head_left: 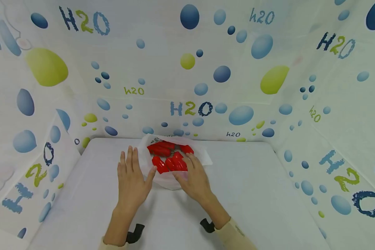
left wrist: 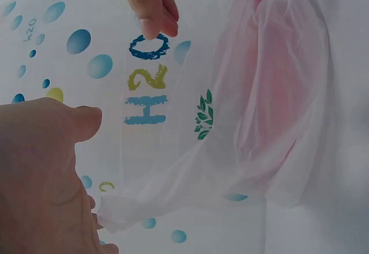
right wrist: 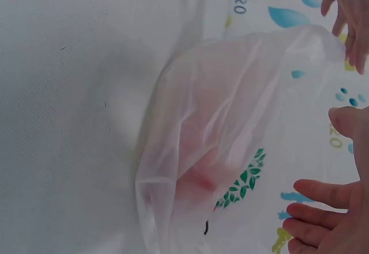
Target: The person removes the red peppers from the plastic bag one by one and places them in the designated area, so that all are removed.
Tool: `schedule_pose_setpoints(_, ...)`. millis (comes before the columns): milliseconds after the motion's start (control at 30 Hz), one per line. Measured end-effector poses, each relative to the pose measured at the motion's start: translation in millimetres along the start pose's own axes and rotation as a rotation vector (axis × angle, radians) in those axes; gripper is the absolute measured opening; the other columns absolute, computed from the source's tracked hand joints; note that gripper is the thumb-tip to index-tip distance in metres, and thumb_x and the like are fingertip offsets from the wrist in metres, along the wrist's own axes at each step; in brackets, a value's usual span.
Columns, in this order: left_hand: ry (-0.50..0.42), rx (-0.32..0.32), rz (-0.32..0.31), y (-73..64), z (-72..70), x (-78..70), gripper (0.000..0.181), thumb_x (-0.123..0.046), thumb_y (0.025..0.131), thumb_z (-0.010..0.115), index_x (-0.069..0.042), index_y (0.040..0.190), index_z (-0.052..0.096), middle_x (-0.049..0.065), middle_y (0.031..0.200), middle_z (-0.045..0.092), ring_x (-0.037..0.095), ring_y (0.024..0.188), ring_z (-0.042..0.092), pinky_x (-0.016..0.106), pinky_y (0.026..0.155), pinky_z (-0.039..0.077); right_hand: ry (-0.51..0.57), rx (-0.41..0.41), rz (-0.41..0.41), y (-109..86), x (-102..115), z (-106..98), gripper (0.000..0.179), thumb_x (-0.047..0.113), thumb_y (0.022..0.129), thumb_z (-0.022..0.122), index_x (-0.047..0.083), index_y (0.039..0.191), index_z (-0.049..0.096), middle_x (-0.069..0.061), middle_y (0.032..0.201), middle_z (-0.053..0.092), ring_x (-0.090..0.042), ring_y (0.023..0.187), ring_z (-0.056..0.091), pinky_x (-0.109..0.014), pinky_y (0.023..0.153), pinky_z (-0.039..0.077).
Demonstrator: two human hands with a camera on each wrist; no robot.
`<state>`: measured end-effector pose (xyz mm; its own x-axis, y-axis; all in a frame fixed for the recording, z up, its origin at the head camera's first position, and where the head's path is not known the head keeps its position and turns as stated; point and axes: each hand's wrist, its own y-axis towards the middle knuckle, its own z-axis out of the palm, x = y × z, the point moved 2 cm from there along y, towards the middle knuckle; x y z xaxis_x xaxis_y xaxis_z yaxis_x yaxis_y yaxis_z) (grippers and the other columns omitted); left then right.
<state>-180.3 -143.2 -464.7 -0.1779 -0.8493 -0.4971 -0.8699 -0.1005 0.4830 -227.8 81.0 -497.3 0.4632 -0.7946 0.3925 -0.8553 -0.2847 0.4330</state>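
Observation:
A thin, whitish plastic bag (head_left: pixel 167 181) with green leaf print lies with its mouth open on the white table. Several glossy red, elongated pieces (head_left: pixel 160 150) show inside it; their exact kind is unclear. My left hand (head_left: pixel 132 184) is at the bag's left side, fingers straight and thumb spread toward the rim. My right hand (head_left: pixel 196 180) is at the right side, its fingers extended over the edge beside the red pieces. In the right wrist view, the right fingers (right wrist: pixel 317 222) are straight and apart from the bag. Neither hand grips anything.
The white table (head_left: pixel 253 194) extends around the bag. A white sheet (head_left: pixel 162 76) printed with blue and green drops and H2O lettering stands behind and at both sides. Black straps (head_left: pixel 135 233) are at both wrists.

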Motion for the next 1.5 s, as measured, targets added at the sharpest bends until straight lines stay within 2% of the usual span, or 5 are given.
schedule_pose_setpoints(500,-0.030,-0.057,-0.124,13.9,11.0,7.4,0.091,-0.033,0.098,0.067,0.003,0.163,0.014,0.027,0.168,0.016,0.049,0.153,0.016,0.071,0.117,0.022,0.008,0.036,0.050,7.6,-5,18,0.068,0.050,0.094,0.073,0.006,0.143,0.057,-0.009,0.153,0.052,-0.029,0.138,0.051,-0.044,0.105,0.051)
schedule_pose_setpoints(733,-0.041,-0.065,-0.196,17.3,11.4,6.9,0.081,-0.025,0.102,0.060,0.010,0.160,0.016,0.035,0.157,0.028,0.053,0.138,0.034,0.071,0.103,0.039,0.039,0.057,0.106,7.6,-9,27,0.068,0.050,0.096,0.070,0.007,0.145,0.055,-0.010,0.151,0.054,-0.029,0.135,0.055,-0.045,0.101,0.054)
schedule_pose_setpoints(933,-0.028,-0.048,-0.207,21.7,13.0,2.2,0.070,-0.022,0.106,0.050,0.015,0.156,0.020,0.040,0.141,0.042,0.054,0.119,0.048,0.069,0.089,0.049,0.119,0.012,0.143,6.2,-10,26,0.056,0.044,0.101,0.066,0.005,0.140,0.060,-0.011,0.141,0.062,-0.028,0.126,0.061,-0.044,0.099,0.055)
schedule_pose_setpoints(1200,-0.039,-0.055,-0.253,28.1,16.8,4.8,0.064,-0.024,0.108,0.048,0.013,0.155,0.026,0.038,0.133,0.052,0.052,0.113,0.057,0.069,0.085,0.054,0.097,-0.025,0.172,5.4,-15,29,0.048,0.035,0.101,0.066,0.002,0.135,0.063,-0.013,0.135,0.067,-0.029,0.119,0.065,-0.044,0.098,0.056)
schedule_pose_setpoints(1500,-0.082,-0.160,-0.224,34.0,23.2,10.9,0.047,-0.024,0.109,0.048,0.007,0.144,0.047,0.031,0.123,0.061,0.047,0.099,0.064,0.066,0.077,0.057,0.037,-0.038,0.229,5.3,-21,37,0.041,0.023,0.093,0.079,0.006,0.128,0.068,-0.011,0.116,0.072,-0.024,0.099,0.070,-0.039,0.083,0.061)
